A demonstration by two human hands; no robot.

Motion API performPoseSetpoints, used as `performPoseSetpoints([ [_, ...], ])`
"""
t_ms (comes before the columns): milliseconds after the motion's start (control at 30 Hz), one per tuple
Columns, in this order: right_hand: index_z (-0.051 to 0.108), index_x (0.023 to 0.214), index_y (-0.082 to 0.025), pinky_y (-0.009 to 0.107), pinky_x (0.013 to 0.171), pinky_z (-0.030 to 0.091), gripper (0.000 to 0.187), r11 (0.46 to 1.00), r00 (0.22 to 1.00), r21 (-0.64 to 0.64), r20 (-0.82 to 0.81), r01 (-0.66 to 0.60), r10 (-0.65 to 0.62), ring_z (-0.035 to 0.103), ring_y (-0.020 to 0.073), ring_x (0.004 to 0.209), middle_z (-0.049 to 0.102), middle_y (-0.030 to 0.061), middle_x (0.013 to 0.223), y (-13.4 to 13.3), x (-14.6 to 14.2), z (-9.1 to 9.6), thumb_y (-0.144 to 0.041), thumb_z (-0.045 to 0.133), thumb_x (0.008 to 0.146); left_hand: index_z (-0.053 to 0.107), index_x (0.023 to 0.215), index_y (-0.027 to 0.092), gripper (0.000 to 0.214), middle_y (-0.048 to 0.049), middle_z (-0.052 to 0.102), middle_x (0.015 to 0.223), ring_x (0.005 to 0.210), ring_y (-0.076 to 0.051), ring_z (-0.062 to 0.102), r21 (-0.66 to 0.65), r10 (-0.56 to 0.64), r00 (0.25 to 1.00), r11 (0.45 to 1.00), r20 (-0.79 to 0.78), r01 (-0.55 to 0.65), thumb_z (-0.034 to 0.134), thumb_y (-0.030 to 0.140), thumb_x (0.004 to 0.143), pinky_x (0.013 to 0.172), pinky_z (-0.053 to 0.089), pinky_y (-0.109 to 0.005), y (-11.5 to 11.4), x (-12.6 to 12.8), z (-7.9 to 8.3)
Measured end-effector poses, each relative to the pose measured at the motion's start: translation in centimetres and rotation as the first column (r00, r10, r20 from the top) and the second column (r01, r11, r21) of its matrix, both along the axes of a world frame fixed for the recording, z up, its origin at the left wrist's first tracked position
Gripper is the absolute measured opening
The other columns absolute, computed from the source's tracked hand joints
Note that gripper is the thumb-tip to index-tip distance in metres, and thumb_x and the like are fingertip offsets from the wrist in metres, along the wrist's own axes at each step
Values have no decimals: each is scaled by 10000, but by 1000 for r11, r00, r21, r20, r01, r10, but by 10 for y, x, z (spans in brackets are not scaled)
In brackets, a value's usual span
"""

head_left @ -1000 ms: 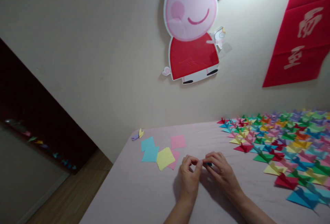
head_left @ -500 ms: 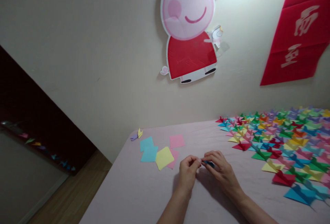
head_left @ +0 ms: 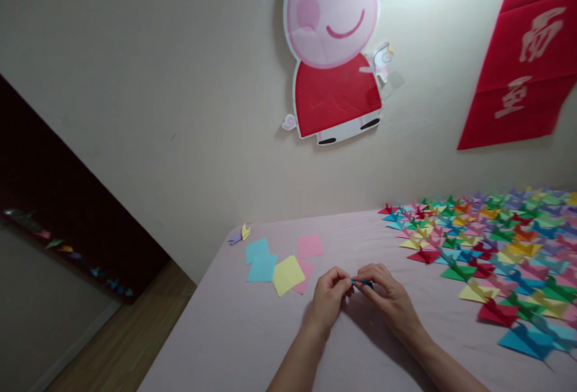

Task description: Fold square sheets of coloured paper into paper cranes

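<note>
Between my fingertips is a small dark-blue piece of folded paper (head_left: 367, 284), mostly covered by the fingers. My left hand (head_left: 331, 296) pinches its left end between thumb and forefinger. On the other side my right hand (head_left: 387, 296) is closed on it, with a blue bit showing between thumb and fingers. Both hands are just above the pink cloth. To their left lie square paper sheets: a yellow sheet (head_left: 288, 276), a pink sheet (head_left: 311, 246) and a light-blue sheet (head_left: 262, 268), some overlapping others.
Rows of many-coloured folded paper cranes (head_left: 509, 254) cover the right side of the pink-covered surface (head_left: 225, 332). Two small folded papers, one a yellow piece (head_left: 246, 232), sit at the far left corner. A wall with a pig cutout (head_left: 336, 91) rises behind.
My fingers have shifted slightly on the blue paper, and a bit of blue now shows at my left fingertips. The view has moved a little; the loose sheets and cranes stay put.
</note>
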State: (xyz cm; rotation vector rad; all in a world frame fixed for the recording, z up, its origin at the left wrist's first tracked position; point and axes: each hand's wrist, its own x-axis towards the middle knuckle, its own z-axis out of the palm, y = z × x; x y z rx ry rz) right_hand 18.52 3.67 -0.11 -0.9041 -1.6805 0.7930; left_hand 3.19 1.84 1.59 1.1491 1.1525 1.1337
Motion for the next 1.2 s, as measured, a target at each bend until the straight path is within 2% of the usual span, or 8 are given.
performPoseSetpoints([
  [167, 688, 722, -252, 371, 776, 450, 251, 997, 1000, -71, -28, 6, -8, 593, 235, 779, 681, 28, 744, 1, 0, 3, -466, 637, 844, 598, 733, 200, 50, -5, 583, 742, 731, -173, 498, 168, 104, 972, 983, -210, -68, 584, 238, 763, 687, 362, -289, -8, 0, 8],
  [300, 678, 719, -243, 352, 745, 457, 259, 994, 998, -106, -48, 33, -38, 587, 232, 777, 671, 32, 744, 1, 0, 2, -478, 648, 825, 605, 815, 224, 128, -16, 623, 859, 838, -205, 536, 429, 283, 841, 901, -461, -68, 572, 114, 758, 765, 394, -315, -16, 3, 13],
  [400, 677, 712, -236, 341, 731, 462, 277, 992, 997, -121, -68, 29, -37, 585, 228, 774, 661, 31, 743, 1, -1, 1, -490, 653, 820, 597, 801, 223, 116, -17, 632, 844, 832, -208, 549, 491, 339, 785, 869, -519, -51, 579, 109, 793, 756, 405, -315, -16, 5, 11],
  [533, 678, 714, -230, 326, 720, 462, 277, 991, 996, -132, -90, 9, -21, 585, 217, 762, 647, 23, 738, 1, -1, -3, -484, 662, 823, 589, 771, 215, 118, -14, 633, 815, 812, -196, 558, 484, 359, 789, 870, -498, -91, 577, 109, 821, 748, 411, -304, -14, 7, 4],
  [767, 682, 691, -223, 311, 708, 477, 320, 984, 989, -177, -147, 10, -36, 598, 210, 748, 648, 21, 737, 3, -1, -3, -527, 687, 790, 615, 781, 200, 19, -1, 642, 784, 767, -170, 563, 307, 278, 908, 935, -314, -180, 607, 201, 797, 738, 406, -281, -12, 11, -5],
  [967, 686, 677, -204, 286, 636, 476, 365, 952, 973, -299, -231, -63, -8, 568, 194, 686, 613, 9, 690, 3, 0, 5, -565, 727, 716, 599, 757, 179, 205, -2, 598, 731, 736, -168, 523, 236, 190, 971, 960, -146, -152, 597, 376, 817, 715, 398, -280, -9, 9, -6],
  [1200, 701, 681, -197, 270, 632, 463, 315, 918, 948, -375, -318, -130, 5, 560, 183, 689, 613, 1, 696, 1, -2, 8, -505, 768, 687, 597, 790, 171, 181, -4, 598, 747, 723, -156, 522, 205, 150, 984, 971, -100, -127, 623, 350, 791, 689, 402, -267, -8, 9, -8],
])
